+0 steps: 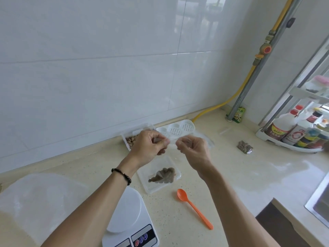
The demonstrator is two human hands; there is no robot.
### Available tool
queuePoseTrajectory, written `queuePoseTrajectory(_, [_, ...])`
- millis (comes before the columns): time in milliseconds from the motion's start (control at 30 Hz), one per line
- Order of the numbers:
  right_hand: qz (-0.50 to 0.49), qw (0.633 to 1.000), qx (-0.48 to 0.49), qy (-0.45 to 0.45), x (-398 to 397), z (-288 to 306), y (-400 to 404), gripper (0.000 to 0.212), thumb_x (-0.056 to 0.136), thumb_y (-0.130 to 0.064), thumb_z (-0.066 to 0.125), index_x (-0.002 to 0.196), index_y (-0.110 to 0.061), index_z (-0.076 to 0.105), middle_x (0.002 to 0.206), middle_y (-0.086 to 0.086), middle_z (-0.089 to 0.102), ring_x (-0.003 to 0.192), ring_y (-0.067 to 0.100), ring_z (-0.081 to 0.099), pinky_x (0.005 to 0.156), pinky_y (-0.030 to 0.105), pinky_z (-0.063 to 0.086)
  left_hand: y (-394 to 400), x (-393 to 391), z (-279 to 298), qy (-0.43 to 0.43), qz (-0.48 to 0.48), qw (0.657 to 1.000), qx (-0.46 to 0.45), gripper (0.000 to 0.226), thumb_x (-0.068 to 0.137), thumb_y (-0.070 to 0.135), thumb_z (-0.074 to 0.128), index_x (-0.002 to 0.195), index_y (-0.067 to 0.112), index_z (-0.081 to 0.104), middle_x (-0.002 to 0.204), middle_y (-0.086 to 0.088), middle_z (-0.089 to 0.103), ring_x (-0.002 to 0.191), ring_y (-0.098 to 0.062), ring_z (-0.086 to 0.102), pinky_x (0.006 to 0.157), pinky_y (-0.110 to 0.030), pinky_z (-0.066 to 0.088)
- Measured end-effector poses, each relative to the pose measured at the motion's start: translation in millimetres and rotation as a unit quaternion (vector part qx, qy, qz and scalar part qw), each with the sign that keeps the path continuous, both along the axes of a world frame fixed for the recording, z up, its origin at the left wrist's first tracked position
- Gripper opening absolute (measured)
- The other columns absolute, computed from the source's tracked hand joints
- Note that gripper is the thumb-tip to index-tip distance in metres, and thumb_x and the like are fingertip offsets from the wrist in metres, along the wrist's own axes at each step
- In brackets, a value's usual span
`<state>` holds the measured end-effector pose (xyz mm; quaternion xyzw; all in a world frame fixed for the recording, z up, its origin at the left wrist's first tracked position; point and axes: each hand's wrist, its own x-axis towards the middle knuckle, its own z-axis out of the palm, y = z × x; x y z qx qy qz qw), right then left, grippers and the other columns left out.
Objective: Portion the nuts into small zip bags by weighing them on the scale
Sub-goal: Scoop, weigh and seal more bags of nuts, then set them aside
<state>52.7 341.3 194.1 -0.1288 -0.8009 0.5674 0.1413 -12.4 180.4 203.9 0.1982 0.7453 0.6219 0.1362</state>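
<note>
My left hand [149,145] and my right hand [193,148] are raised above the counter, each pinching one end of a small clear zip bag [172,139] stretched between them. Below them a clear plastic tray [159,174] holds a small heap of brown nuts [162,174]. A clear box of nuts [130,139] stands by the wall, partly behind my left hand. The white digital scale [129,218] sits near the front edge under my left forearm. An orange spoon [195,208] lies on the counter. A filled zip bag of nuts [244,147] lies at the right.
A white perforated lid [179,130] lies by the wall. A large translucent lid [35,196] covers the left counter. A rack of sauce bottles [299,131] stands at the right, a sink edge [316,202] below it. A yellow gas hose [238,90] runs down the wall.
</note>
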Motion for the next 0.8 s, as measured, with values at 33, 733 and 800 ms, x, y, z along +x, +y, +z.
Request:
queuePoseTrajectory(33, [-0.007,1.0,0.001,-0.008,-3.2,-4.0,10.7,0.02,0.09,-0.014,0.067,0.071,-0.016,0.069,0.062,-0.008,0.062,0.06,0.008,0.054,0.06,0.025,0.048,9.3,-3.3,-2.8,0.01,-0.011,1.0,-0.017,0.009,0.089,0.013,0.068,0.083,0.009,0.072,0.072,-0.003,0.071,0.062,-0.013,0.068,0.061,-0.021,0.055])
queuePoseTrajectory(733, [-0.099,0.963,0.003,-0.25,6.7,-133.1,329.0,0.016,0.085,-0.006,0.072,0.097,-0.004,0.061,0.083,0.006,0.074,0.054,0.012,0.064,0.045,0.02,0.047,307.9,-62.3,-127.2,-0.011,0.018,0.98,-0.196,0.016,0.087,0.017,0.066,0.072,0.016,0.072,0.067,0.003,0.07,0.068,-0.015,0.069,0.071,-0.034,0.058])
queuePoseTrajectory(800, [-0.127,0.955,0.032,-0.265,4.2,-143.9,350.3,0.022,0.084,-0.012,0.075,0.101,-0.008,0.061,0.073,-0.001,0.068,0.049,0.006,0.061,0.044,0.015,0.043,332.1,-66.5,-138.5,0.025,0.019,0.966,-0.257,0.018,0.085,0.024,0.066,0.071,0.013,0.069,0.064,0.002,0.068,0.068,-0.018,0.066,0.066,-0.039,0.057])
